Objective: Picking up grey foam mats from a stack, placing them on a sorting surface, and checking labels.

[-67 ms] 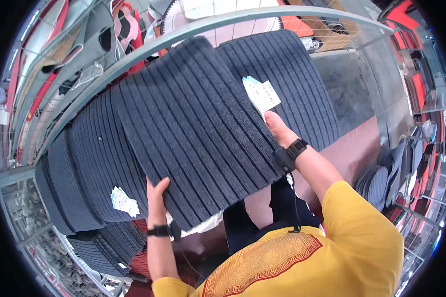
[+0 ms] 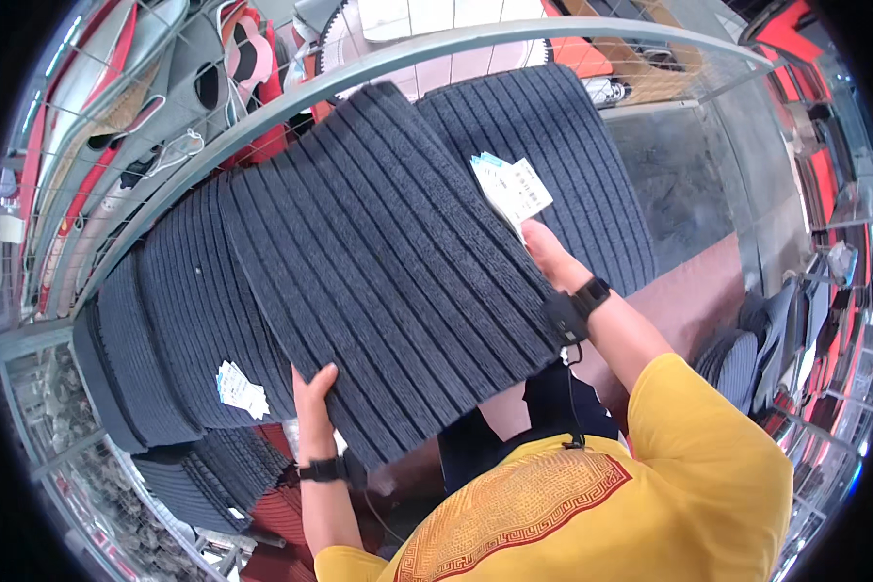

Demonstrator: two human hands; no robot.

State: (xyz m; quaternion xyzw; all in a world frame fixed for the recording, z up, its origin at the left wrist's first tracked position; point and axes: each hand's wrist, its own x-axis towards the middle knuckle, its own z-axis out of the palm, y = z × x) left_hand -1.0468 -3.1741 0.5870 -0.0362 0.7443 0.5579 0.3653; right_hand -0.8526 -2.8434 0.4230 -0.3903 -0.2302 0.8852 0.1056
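Observation:
A dark grey ribbed mat (image 2: 388,262) with black stripes lies slantwise in front of me, between my two hands. My left hand (image 2: 312,400) grips its near left edge, thumb on top and the other fingers hidden beneath. At the right edge, my right hand (image 2: 551,256) is closed on the mat, its fingers mostly out of sight underneath. White and blue paper tags (image 2: 514,189) fan out just beyond the right hand, over a similar mat (image 2: 582,155) at the far right. To the left, more ribbed mats (image 2: 189,301) lie stacked, with another bunch of tags (image 2: 242,391) on them.
A grey metal rail (image 2: 436,44) with wire mesh runs along the far side. Behind it hang red and grey mats (image 2: 247,58). Darker and red mats (image 2: 213,475) sit low at the left. Shelves of mats (image 2: 815,175) line the right.
The mat and both my hands have shifted slightly toward me. Both hands keep their hold.

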